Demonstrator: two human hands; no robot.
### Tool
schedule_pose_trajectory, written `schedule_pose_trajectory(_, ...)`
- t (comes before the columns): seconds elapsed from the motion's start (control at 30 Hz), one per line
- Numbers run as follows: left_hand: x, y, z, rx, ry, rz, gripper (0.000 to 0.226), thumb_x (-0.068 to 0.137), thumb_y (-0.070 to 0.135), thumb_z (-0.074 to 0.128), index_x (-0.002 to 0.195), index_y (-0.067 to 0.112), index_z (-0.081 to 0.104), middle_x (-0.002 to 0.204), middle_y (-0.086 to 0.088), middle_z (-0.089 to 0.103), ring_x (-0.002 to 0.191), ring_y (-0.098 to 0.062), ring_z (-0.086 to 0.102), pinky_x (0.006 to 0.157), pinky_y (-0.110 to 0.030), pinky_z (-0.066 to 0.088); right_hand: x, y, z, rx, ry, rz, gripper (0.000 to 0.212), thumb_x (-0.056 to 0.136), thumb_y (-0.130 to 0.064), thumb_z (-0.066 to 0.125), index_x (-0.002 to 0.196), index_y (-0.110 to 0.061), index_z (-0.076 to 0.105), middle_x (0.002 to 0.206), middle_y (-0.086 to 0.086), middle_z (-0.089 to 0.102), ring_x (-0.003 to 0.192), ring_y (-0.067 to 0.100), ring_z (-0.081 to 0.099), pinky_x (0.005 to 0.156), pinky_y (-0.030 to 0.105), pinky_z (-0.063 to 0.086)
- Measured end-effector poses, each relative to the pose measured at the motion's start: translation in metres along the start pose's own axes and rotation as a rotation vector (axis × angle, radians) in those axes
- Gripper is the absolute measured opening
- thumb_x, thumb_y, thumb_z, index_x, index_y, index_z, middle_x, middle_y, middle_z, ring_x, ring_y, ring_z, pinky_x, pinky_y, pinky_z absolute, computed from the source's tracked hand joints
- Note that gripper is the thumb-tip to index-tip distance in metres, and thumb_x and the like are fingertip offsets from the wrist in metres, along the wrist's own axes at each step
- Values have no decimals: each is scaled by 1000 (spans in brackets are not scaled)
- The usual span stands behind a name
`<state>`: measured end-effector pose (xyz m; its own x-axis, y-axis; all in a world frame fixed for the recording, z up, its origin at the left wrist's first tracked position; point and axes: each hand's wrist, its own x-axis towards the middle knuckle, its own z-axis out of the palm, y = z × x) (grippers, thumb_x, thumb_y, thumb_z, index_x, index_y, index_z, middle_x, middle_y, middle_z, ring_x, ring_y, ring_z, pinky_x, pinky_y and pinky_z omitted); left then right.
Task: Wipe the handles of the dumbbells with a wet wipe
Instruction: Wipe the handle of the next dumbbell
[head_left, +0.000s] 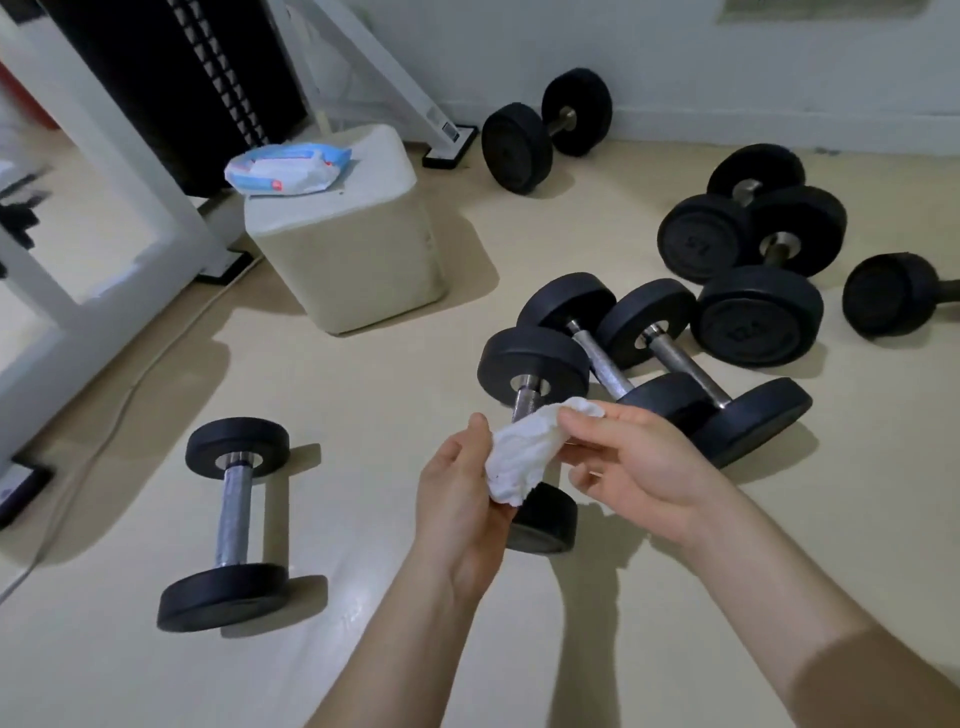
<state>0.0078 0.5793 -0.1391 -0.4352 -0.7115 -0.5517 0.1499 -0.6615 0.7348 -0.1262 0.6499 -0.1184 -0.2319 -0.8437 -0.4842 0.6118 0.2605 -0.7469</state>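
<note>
A crumpled white wet wipe (521, 457) is held between both hands above the floor. My left hand (460, 499) holds its lower part, and my right hand (631, 457) pinches its upper edge. Directly behind the wipe lies a black dumbbell (535, 364) with a steel handle, its near end partly hidden by my hands. Another dumbbell (234, 519) lies apart on the floor at the lower left. Two more dumbbells (644, 358) lie side by side just right of the hands.
A pale cube stool (348, 249) carries a blue and white wipes pack (288, 169). Larger dumbbells (753, 260) cluster at the right and one (545, 130) sits by the back wall. A white machine frame (93, 208) and a cable (130, 384) occupy the left.
</note>
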Motion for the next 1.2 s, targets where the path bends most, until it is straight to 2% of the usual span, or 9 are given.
schedule_pose_trajectory(0.17,-4,-1,-18,262,-256,63,47,68,33,81,99,1,65,82,-15,66,63,-23,60,51,-25,45,-1,16,3,248,220,46,25,91,-14,56,73,-13,73,70,3,62,59,9,47,43,13,38)
schedule_pose_trajectory(0.27,-8,-1,-15,432,-245,151,28,75,33,74,71,10,60,68,-11,59,58,-22,53,49,-24,41,-3,24,3,152,323,13,15,89,-22,62,90,-7,66,69,2,54,53,7,39,35,14,26)
schedule_pose_trajectory(0.37,-9,-5,-5,353,-114,199,38,91,36,60,61,17,46,67,-6,44,62,-18,43,56,-25,34,-12,25,6,-41,383,-53,30,85,-32,66,101,-8,60,70,3,49,52,10,33,35,17,24)
schedule_pose_trajectory(0.5,-13,-10,-2,318,-55,223,40,95,36,54,62,15,47,67,-8,49,61,-19,47,56,-29,36,-30,19,-2,-452,261,-189,60,66,-27,85,113,-35,47,96,8,58,66,13,53,60,28,49)
schedule_pose_trajectory(0.6,-17,-15,-4,364,-38,216,31,97,32,52,73,13,57,66,-6,57,57,-21,54,48,-25,42,-38,18,-3,-926,213,-285,33,68,-19,83,91,-36,66,96,-4,63,81,9,59,78,33,51)
schedule_pose_trajectory(0.7,-21,-19,-8,397,-1,213,27,92,39,58,84,13,61,79,-10,60,69,-23,57,60,-32,45,-43,12,-4,-1171,241,-324,10,79,-24,75,74,-32,71,92,-11,63,76,-1,56,71,18,41)
schedule_pose_trajectory(0.97,-28,-19,-22,362,-195,118,16,88,13,68,95,2,59,72,-13,65,64,-26,64,58,-33,55,-51,17,0,-26,76,-75,22,98,-22,45,95,-3,56,106,23,68,88,27,66,56,24,46)
schedule_pose_trajectory(1.07,-31,-11,-29,435,-346,72,15,89,-7,58,97,5,60,72,-18,65,64,-23,67,54,-20,48,-48,20,-5,165,266,-73,22,96,-26,50,92,-5,52,78,15,67,87,28,70,47,18,44)
schedule_pose_trajectory(1.2,-35,-11,-20,456,-267,91,13,93,-4,48,96,5,57,75,-18,67,64,-25,65,54,-21,49,-41,36,-6,181,275,-141,13,91,-21,57,83,-12,54,69,4,53,85,21,64,64,24,44)
